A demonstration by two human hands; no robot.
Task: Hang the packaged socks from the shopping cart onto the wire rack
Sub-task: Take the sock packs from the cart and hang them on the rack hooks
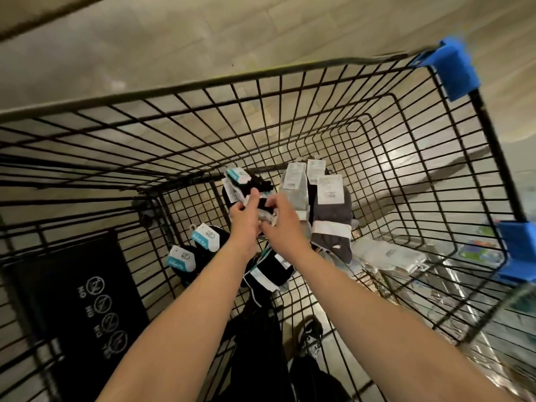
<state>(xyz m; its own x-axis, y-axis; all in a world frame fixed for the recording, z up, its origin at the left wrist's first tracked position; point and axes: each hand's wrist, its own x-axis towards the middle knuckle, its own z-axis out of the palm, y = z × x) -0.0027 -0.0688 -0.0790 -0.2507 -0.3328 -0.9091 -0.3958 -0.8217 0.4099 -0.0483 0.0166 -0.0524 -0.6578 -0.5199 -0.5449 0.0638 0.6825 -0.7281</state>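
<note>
Packaged socks [250, 185], a black pair with a teal-and-white card label, are held between both hands inside the shopping cart [203, 91], over the middle of its wire floor. The left hand [245, 219] grips the pack from the left, its thumb raised against the front and its fingers curled behind. The right hand [280, 217] meets it from the right, its fingers bent down onto the black fabric and pinching it. The two hands touch at the knuckles.

More packs lie around them. Two teal-labelled black packs [203, 242] rest toward the cart's left wall. A dark grey pack [333, 219] with a white band lies just right of the hands. Pale grey packs [295, 184] with white tags lean behind it, toward the far end. Another black pack [268, 269] lies under the wrists. Clear-wrapped white packs [388, 253] sit by the right wall.

A black seat flap [87, 288] printed with warning symbols fills the near-left corner. Blue corner guards [455, 68] cap the right rim. Through the wires at the near edge a dark shoe [311, 332] shows on the floor. The picture is slightly motion-blurred.
</note>
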